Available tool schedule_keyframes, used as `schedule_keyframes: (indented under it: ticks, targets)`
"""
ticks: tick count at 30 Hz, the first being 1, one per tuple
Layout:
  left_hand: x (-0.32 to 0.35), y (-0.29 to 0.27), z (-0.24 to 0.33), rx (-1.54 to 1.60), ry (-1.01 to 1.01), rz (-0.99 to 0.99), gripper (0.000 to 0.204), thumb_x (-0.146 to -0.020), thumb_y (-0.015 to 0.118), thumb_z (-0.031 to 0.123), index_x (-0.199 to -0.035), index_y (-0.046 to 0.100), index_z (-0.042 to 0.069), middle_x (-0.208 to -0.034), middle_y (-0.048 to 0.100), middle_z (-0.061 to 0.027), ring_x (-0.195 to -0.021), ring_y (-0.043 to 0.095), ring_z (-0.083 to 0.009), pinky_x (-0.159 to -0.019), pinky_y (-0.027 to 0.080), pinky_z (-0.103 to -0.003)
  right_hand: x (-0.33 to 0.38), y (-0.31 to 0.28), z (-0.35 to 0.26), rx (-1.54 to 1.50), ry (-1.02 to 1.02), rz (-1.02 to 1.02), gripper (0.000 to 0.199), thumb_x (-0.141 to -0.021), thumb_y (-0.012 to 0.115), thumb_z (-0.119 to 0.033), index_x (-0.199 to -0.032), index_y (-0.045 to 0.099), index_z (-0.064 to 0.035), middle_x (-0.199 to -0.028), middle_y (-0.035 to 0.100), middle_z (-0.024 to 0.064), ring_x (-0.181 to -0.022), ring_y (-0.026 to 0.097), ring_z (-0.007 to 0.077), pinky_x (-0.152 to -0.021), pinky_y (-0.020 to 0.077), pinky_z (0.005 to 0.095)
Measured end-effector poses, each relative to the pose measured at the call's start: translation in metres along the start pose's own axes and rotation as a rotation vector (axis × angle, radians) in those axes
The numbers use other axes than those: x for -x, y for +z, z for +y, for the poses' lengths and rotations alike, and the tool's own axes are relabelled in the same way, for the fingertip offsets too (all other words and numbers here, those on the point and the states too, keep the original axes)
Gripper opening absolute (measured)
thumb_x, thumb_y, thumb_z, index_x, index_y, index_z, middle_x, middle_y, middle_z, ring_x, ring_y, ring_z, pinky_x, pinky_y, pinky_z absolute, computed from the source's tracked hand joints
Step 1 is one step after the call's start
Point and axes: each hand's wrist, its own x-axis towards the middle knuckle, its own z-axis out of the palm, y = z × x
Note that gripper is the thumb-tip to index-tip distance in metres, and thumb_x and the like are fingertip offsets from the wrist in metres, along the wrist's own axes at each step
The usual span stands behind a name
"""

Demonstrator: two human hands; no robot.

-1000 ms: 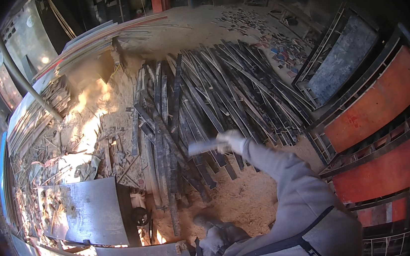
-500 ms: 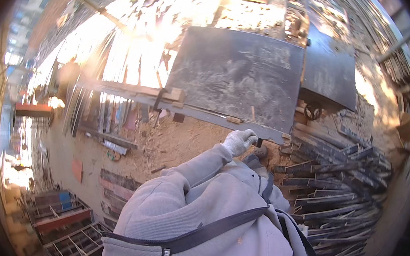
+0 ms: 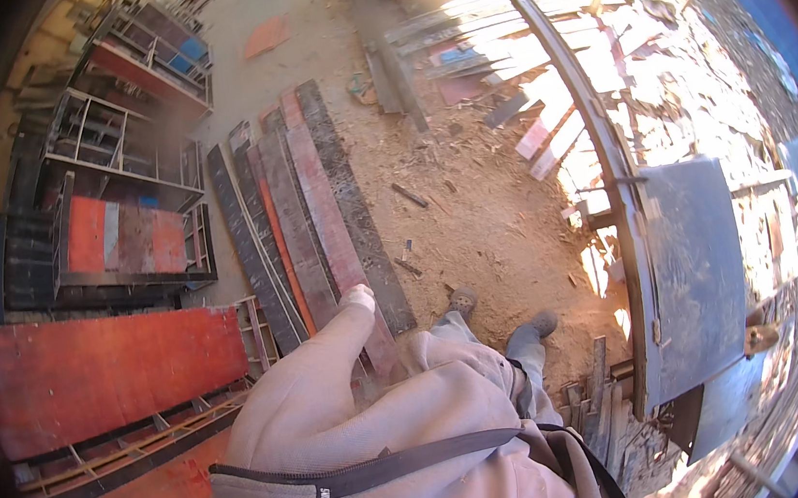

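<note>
My left hand (image 3: 358,297), in a pale glove, is stretched forward at the end of a light sleeve. In the picture it overlaps the near part of a long reddish plank (image 3: 319,194), one of several boards lying side by side. I cannot tell whether it touches the plank, and its fingers are too small and turned away to read. A dark, rough-faced board (image 3: 345,177) lies just to the right of that plank. My right hand is out of sight.
At the right stands a saw table (image 3: 697,266) with a long rail (image 3: 589,112) along its edge. Red framed panels (image 3: 115,371) are stacked at the left. Sawdust and wood scraps cover the ground (image 3: 473,212) around my feet. Offcuts (image 3: 601,412) lie by the table's near end.
My view has swung left, so the saw table now sits at the right. My left hand has left the table's edge and is now over the boards at the left.
</note>
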Motion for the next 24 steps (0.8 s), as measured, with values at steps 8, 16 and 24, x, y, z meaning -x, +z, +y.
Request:
schedule_keyframes:
  ticks: [8, 16, 24]
  targets:
    - [0.108, 0.034, -0.135, 0.908, -0.265, 0.086, 0.011, -0.096, 0.066, 0.014, -0.101, 0.072, 0.007, -0.068, 0.070, -0.0103, -0.053, 0.060, -0.0208, -0.049, 0.046, -0.042, -0.056, 0.056, -0.102, 0.323, -0.271, -0.169, 0.016, -0.100, 0.063, -0.015, -0.105, 0.072, -0.0024, -0.084, 0.074, 0.0149, -0.071, 0.072, 0.0262, -0.067, 0.0597, 0.0382]
    - [0.188, 0.123, -0.051, 0.904, -0.373, -0.122, 0.018, -0.100, 0.068, 0.020, -0.103, 0.073, 0.004, -0.086, 0.076, -0.0120, -0.069, 0.068, -0.0187, -0.067, 0.055, -0.039, -0.089, 0.201, -0.245, 0.459, -0.330, -0.370, 0.027, -0.104, 0.061, -0.019, -0.121, 0.067, 0.0014, -0.095, 0.076, 0.0189, -0.078, 0.076, 0.0285, -0.068, 0.0632, 0.0395]
    - [0.134, 0.083, -0.033, 0.921, -0.355, -0.064, 0.023, -0.103, 0.064, 0.023, -0.113, 0.073, 0.005, -0.096, 0.078, -0.0123, -0.080, 0.073, -0.0206, -0.075, 0.059, -0.037, -0.126, 0.233, -0.258, 0.561, -0.242, -0.360, 0.027, -0.105, 0.062, -0.020, -0.119, 0.067, 0.0020, -0.097, 0.076, 0.0214, -0.076, 0.076, 0.0315, -0.067, 0.0628, 0.0418]
